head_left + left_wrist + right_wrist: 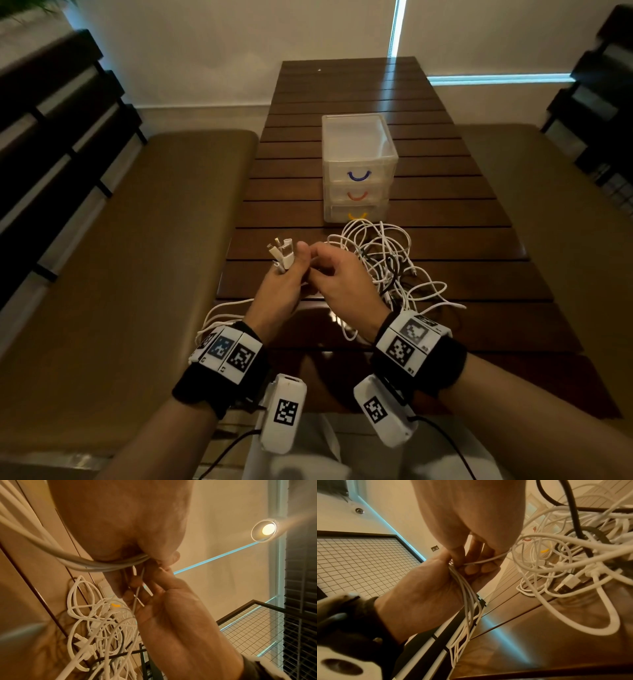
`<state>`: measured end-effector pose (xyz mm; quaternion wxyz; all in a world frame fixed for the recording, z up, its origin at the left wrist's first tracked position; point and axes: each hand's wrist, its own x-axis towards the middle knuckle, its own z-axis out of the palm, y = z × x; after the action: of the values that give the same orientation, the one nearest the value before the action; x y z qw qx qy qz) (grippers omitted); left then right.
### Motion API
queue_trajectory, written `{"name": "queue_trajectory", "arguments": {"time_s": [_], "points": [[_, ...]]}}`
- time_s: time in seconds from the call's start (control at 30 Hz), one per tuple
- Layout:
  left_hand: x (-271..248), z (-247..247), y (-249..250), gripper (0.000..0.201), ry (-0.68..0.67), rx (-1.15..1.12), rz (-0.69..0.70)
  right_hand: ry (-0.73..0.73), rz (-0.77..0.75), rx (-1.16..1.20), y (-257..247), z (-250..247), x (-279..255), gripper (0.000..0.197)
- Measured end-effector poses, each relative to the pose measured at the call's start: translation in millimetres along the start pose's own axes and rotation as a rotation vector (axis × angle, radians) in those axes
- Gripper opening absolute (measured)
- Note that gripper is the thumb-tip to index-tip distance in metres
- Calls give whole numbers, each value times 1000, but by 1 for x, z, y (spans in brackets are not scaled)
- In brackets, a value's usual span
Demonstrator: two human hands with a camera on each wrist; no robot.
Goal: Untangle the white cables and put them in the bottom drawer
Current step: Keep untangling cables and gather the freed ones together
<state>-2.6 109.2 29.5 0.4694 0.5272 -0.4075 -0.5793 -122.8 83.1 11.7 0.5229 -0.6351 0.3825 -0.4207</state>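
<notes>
Head view: the left hand (279, 287) grips a bundle of white cables (380, 260) just above the near edge of the bench (445, 192), fingers curled round them, with several plug ends (282, 251) sticking up past the thumb. The right hand (337, 274) touches the left, its fingers pinching a single white strand. The rest of the white cables lie in a loose tangle at the middle of the bench, toward its near edge, with at least one black cable (394, 274) threaded through. Some strands hang off the near edge below the left wrist. Just beyond the tangle stands a clear drawer unit (358, 164) of three drawers; the bottom drawer (356, 214), with a yellow handle, is closed.

Left wrist view: the left hand (120, 520) holds a thick run of white cables (89, 562) across its palm. The right hand (164, 609) comes in from below, its fingers (154, 574) closed on a thin strand. The tangle lies on the bench behind.

Right wrist view: the left hand (426, 588) clasps several white cables (465, 595) that hang down past the bench edge. The right hand (471, 513) pinches one strand leading to the tangle, where a white USB plug (570, 580) lies.
</notes>
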Motion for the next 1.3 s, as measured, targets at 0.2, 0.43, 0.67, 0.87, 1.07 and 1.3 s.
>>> {"name": "queue_trajectory", "arguments": {"time_s": [0.2,0.43,0.67,0.87,1.07,1.3], "points": [[3,-1,0,52,69,-11,36,-102,-25,-204,-3,-4,-3,21],[8,-14,20,68,212,-81,134,-15,-73,-497,-3,-9,-5,22],[6,-51,66,56,314,-342,372,-142,-78,-733,-6,-51,6,39],[5,-49,67,54,374,-164,402,-109,-11,-739,-8,-60,11,45],[-3,-9,33,21,61,395,321,-112,-81,-827,-14,-40,7,48],[7,-5,17,24,-54,974,149,-112,-64,-963,-8,-44,6,39]]}}
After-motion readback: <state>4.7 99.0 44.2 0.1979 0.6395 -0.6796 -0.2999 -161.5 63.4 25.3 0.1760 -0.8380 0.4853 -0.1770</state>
